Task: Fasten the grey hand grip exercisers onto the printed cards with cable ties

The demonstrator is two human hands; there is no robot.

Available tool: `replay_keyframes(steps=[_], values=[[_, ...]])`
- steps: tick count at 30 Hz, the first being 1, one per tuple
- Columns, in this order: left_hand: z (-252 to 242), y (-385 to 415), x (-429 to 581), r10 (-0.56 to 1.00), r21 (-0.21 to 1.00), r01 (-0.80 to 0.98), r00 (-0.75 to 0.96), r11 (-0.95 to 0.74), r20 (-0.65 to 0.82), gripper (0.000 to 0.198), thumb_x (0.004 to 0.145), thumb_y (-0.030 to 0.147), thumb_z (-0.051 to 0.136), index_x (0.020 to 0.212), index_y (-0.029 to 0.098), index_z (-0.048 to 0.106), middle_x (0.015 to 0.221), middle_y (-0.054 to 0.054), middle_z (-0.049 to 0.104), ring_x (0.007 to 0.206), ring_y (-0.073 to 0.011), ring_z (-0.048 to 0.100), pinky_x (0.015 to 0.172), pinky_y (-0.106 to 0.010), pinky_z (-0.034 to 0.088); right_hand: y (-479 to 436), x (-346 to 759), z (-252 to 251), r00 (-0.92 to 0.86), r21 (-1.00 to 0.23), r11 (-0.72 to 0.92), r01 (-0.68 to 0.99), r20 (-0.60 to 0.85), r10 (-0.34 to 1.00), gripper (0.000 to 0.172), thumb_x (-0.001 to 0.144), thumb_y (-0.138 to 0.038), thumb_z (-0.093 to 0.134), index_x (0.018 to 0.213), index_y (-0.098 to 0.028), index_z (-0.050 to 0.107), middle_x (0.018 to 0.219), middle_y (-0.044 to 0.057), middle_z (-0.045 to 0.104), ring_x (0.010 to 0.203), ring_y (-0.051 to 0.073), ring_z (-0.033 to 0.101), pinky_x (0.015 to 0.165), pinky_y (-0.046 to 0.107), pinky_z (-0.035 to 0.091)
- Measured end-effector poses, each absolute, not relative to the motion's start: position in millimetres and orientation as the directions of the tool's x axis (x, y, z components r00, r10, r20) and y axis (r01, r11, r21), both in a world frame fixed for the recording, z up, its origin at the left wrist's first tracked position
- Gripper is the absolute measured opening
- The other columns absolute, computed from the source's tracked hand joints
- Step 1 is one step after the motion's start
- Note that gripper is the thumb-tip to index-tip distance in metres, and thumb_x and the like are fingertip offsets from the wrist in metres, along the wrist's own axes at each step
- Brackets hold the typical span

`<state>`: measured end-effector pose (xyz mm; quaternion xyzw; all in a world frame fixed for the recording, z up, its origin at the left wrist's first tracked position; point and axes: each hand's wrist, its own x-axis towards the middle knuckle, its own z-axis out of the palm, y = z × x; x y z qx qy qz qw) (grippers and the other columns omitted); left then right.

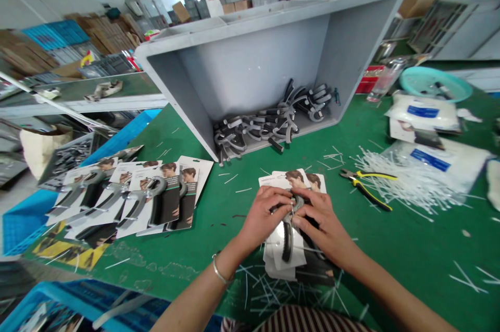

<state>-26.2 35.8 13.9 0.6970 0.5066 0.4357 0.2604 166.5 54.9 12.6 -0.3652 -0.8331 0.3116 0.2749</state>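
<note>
Grey-handled grip trainer point(287, 242), lying on the card stack point(274, 255) in front of the grey bin point(253, 63), was clamped by left hand point(265, 216) and right hand point(323, 225); skewing on the card was judged possible if fingers slipped.

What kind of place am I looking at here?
Likely a factory packing workshop: a tipped grey bin holds loose hand grippers, finished carded grippers lie fanned at left, and the left hand and right hand hold another gripper against a card.
</note>
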Motion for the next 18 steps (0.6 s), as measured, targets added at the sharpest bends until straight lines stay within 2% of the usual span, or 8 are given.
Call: replay_keyframes(steps=[10,14,18], values=[[14,37,-27,0.925,0.797,0.477,0.122,-0.372,0.359,0.009,0.087,0.018,0.068,0.091,0.023,0.073,0.100,-0.004,0.072,0.100,-0.0193,0.062,0.096,-0.038,0.041,55,168,10,-0.572,-0.724,0.539,0.430,0.243,0.783,0.016,0.096,-0.032,0.054,0.088,-0.025,0.067,0.141,0.003,0.050,0.131,0.028,0.040,0.106,0.048,0.033],[17,35,-30,0.906,0.749,0.512,0.198,-0.421,0.374,0.011,0.088,0.019,0.065,0.094,0.023,0.074,0.106,-0.005,0.071,0.104,-0.0204,0.059,0.096,-0.039,0.041,57,165,14,-0.550,-0.756,0.498,0.425,0.221,0.805,0.016,0.095,-0.032,0.055,0.087,-0.025,0.067,0.137,0.003,0.053,0.128,0.027,0.042,0.105,0.048,0.033],[26,32,-31,0.924,0.780,0.495,0.231,-0.382,0.305,0.013,0.092,0.021,0.061,0.096,0.023,0.073,0.106,-0.005,0.070,0.105,-0.0200,0.059,0.097,-0.038,0.040,61,161,19,-0.512,-0.795,0.448,0.409,0.206,0.834,0.018,0.096,-0.032,0.054,0.083,-0.024,0.066,0.130,0.004,0.058,0.123,0.026,0.047,0.103,0.047,0.034]])
